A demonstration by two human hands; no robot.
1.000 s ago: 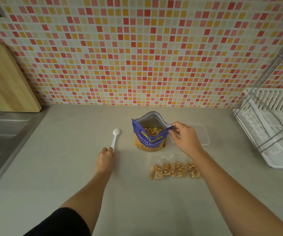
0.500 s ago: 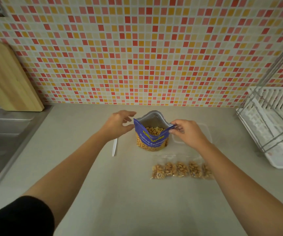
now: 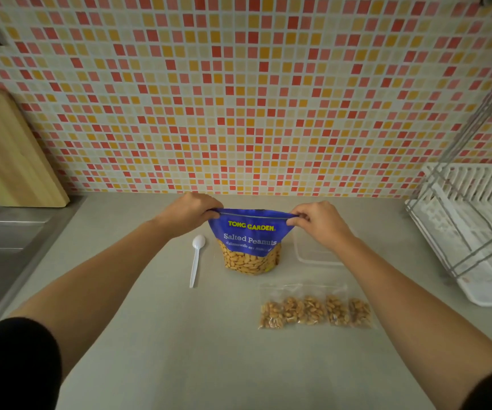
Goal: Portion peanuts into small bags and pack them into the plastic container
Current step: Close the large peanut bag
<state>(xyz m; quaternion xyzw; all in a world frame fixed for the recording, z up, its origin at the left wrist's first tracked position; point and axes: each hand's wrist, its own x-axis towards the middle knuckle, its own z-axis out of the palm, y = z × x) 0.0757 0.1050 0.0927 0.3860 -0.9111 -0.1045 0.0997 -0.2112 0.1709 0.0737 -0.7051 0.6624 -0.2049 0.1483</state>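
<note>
A blue salted-peanut pouch (image 3: pixel 250 241) stands upright on the grey counter, its top edge pulled flat. My left hand (image 3: pixel 187 213) pinches the pouch's top left corner and my right hand (image 3: pixel 320 221) pinches its top right corner. Several small clear bags of peanuts (image 3: pixel 314 310) lie in a row in front of the pouch, to the right. A clear plastic container (image 3: pixel 312 255) sits behind my right wrist, partly hidden. A white plastic spoon (image 3: pixel 196 258) lies left of the pouch.
A white dish rack (image 3: pixel 472 235) stands at the right edge. A wooden cutting board (image 3: pixel 11 149) leans on the tiled wall at far left, above a steel sink drainboard (image 3: pixel 5 232). Bare counter (image 3: pixel 209 350) lies between my forearms.
My left hand left the spoon and went to the pouch's top left corner. The pouch mouth, wide open before, is now drawn flat between both hands.
</note>
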